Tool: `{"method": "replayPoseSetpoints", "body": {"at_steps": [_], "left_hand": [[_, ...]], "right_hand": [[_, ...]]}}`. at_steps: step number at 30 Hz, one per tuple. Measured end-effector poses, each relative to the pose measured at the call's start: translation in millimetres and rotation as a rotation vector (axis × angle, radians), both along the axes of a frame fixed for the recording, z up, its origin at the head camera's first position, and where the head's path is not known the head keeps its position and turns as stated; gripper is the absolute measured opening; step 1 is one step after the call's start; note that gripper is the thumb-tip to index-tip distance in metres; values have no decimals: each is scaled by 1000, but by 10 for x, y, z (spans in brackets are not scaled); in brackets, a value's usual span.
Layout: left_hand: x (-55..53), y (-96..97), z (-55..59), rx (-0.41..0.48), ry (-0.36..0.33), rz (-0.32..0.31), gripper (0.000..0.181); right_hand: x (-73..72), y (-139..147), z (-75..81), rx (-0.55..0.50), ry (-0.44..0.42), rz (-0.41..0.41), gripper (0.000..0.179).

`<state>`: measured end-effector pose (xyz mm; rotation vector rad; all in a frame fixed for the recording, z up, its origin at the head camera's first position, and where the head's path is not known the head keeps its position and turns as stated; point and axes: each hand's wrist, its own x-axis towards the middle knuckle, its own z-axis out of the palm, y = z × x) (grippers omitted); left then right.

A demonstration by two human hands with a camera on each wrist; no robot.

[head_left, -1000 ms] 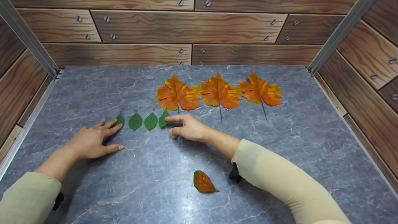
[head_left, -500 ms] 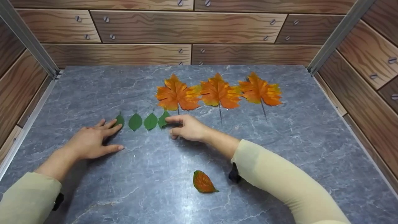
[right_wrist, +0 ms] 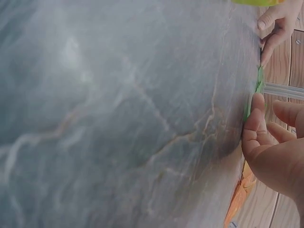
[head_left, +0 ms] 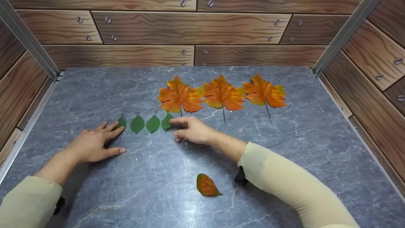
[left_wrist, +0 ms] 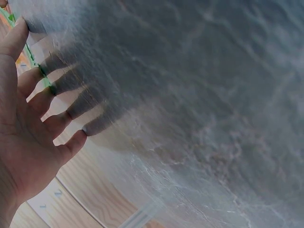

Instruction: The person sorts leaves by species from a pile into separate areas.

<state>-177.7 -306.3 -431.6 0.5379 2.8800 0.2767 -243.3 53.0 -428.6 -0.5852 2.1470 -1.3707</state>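
Four-sided counting aside, several small green leaves lie in a row on the table. My left hand (head_left: 91,144) rests flat with fingers spread, its fingertips on the leftmost green leaf (head_left: 122,123) and partly covering it. Two more green leaves, one (head_left: 137,124) and another (head_left: 153,123), lie untouched in the middle. At the row's right end, my right hand (head_left: 194,130) touches the last green leaf (head_left: 166,121) with its extended index finger. The thumb stays apart from that finger in the right wrist view, where the green leaf (right_wrist: 247,108) shows edge-on.
Three orange maple leaves, left (head_left: 180,95), middle (head_left: 223,93) and right (head_left: 264,91), lie in a row farther back, stems toward me. A red-brown leaf with green edges (head_left: 206,185) lies nearer. Wood-patterned walls (head_left: 190,28) border the grey marbled table (head_left: 142,196).
The right index fingertip has slid slightly right, and more of the last green leaf shows. The left hand and the other leaves stay in place.
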Motion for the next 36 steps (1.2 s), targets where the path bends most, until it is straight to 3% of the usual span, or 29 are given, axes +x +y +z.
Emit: {"method": "replayPoseSetpoints", "body": {"at_steps": [20, 26, 36], "left_hand": [[-19, 21, -34, 9, -7, -4, 95], [-17, 21, -24, 5, -12, -4, 95], [-4, -9, -12, -12, 1, -9, 94]], "right_hand": [[30, 125, 15, 5, -2, 21, 55], [65, 277, 187, -18, 8, 36, 55], [82, 934, 518, -3, 151, 77, 39]]}}
